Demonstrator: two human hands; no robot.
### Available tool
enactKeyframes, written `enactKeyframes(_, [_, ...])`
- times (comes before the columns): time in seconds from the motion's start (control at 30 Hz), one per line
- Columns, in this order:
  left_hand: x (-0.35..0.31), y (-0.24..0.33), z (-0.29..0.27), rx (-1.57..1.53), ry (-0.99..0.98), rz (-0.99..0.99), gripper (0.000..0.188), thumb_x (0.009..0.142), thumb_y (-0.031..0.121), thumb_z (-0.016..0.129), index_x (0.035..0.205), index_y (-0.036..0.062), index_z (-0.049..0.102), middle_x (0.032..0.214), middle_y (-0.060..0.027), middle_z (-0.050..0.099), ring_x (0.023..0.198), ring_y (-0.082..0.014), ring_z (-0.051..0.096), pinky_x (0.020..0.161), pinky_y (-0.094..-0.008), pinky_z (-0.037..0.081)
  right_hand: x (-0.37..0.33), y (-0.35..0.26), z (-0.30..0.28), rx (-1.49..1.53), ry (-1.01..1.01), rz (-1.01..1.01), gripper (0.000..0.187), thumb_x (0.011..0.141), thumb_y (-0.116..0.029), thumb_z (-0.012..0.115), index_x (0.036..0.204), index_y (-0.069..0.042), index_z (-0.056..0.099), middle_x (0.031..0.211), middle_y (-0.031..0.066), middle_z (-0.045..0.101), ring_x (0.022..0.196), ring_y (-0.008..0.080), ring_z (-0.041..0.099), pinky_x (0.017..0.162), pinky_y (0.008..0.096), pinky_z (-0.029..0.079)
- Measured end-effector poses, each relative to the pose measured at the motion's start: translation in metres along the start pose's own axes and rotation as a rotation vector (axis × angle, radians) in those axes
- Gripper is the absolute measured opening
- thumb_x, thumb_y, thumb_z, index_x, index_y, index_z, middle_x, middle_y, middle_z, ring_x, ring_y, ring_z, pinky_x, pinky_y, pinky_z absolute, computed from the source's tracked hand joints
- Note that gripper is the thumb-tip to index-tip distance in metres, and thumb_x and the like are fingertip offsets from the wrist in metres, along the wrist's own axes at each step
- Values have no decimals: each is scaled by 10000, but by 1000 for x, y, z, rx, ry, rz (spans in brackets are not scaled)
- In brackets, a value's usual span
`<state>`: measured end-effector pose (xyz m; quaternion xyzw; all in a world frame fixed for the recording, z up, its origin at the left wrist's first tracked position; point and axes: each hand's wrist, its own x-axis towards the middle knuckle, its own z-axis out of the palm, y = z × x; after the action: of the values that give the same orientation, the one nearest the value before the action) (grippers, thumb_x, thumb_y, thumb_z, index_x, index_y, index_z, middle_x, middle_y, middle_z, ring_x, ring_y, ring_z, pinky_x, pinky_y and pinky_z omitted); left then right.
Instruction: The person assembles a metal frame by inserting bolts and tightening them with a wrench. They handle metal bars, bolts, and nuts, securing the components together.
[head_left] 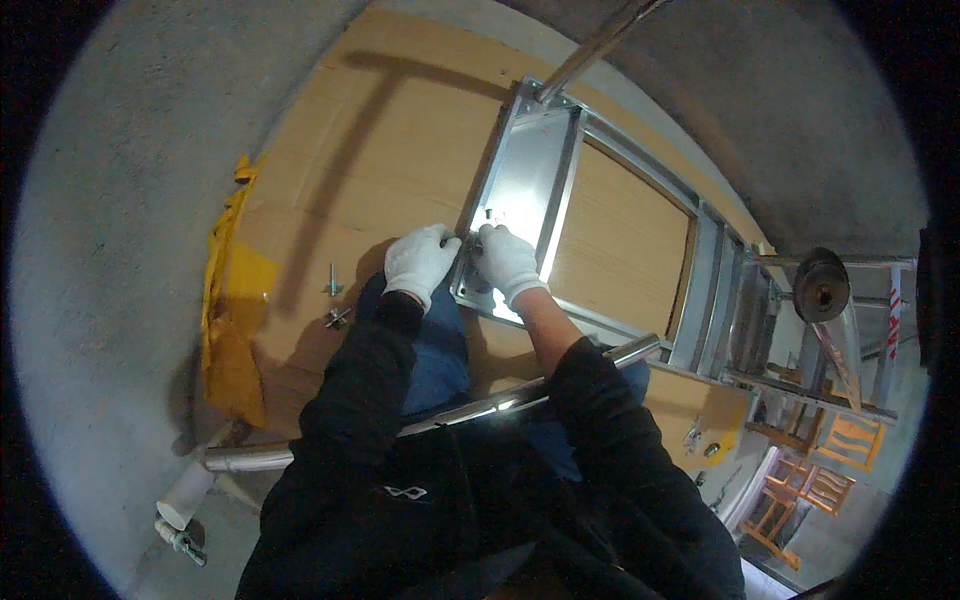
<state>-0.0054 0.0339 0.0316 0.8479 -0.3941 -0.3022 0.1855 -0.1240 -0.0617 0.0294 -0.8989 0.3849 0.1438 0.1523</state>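
A silvery metal frame (577,170) lies flat, with a bright plate (530,160) across its near-left end. My left hand (418,265), in a white glove, is at the outer edge of that end, its fingers curled in toward the metal. On the plate beside it, my gloved right hand (507,262) has its fingers drawn together near the corner. Whatever either hand grips is hidden. A small bolt (489,214) stands on the plate just beyond my right fingertips. Left of my left arm, an anchor bolt (333,280) and more metal fasteners (337,318) lie on the cardboard.
Cardboard (420,130) with yellow tape (240,260) covers the floor under the frame. A shiny pole (630,350) crosses my lap; another pole (600,45) rises from the frame's far corner. Loose hardware (712,450), a round metal disc (822,285) and wooden chairs (850,440) are at right.
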Motion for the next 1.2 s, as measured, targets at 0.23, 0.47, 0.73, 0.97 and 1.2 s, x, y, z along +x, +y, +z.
enactKeyframes(0.23, [2, -1, 3, -5, 33, 43, 311, 853, 383, 553, 985, 131, 680, 964, -120, 679, 934, -305, 634, 813, -414, 492, 3, 3, 6, -90, -19, -58, 197, 836, -206, 577, 975, -75, 625, 920, 175, 657, 876, 331, 655, 773, 419, 521])
enactKeyframes(0.47, [0, 3, -4, 8, -24, -13, 346, 850, 407, 571, 1017, 126, 685, 1027, -125, 669, 983, -302, 622, 849, -400, 482, 4, 0, 3, -32, -4, -38, 205, 819, -191, 593, 987, -77, 621, 928, 170, 644, 879, 336, 654, 770, 427, 524])
enactKeyframes(0.73, [2, -2, 2, 1, 14, 31, 325, 858, 390, 555, 986, 117, 675, 983, -130, 674, 939, -313, 634, 809, -418, 494, 4, -2, -1, 40, -76, 100, 234, 817, -202, 606, 993, -48, 615, 961, 166, 652, 880, 339, 656, 771, 428, 523])
enactKeyframes(0.97, [2, -1, 1, 17, -7, 10, 322, 855, 390, 560, 989, 121, 675, 982, -127, 675, 941, -309, 634, 811, -416, 493, 3, 3, 9, -62, 45, -107, 216, 835, -209, 553, 968, -54, 626, 935, 185, 659, 864, 323, 664, 731, 421, 530])
enactKeyframes(1.2, [3, 3, -2, 22, -50, -24, 349, 845, 416, 570, 1034, 146, 684, 1029, -122, 670, 981, -304, 623, 845, -403, 485, 10, 3, 11, -21, -25, -40, 207, 830, -182, 556, 990, -65, 615, 970, 188, 644, 873, 339, 659, 747, 433, 526])
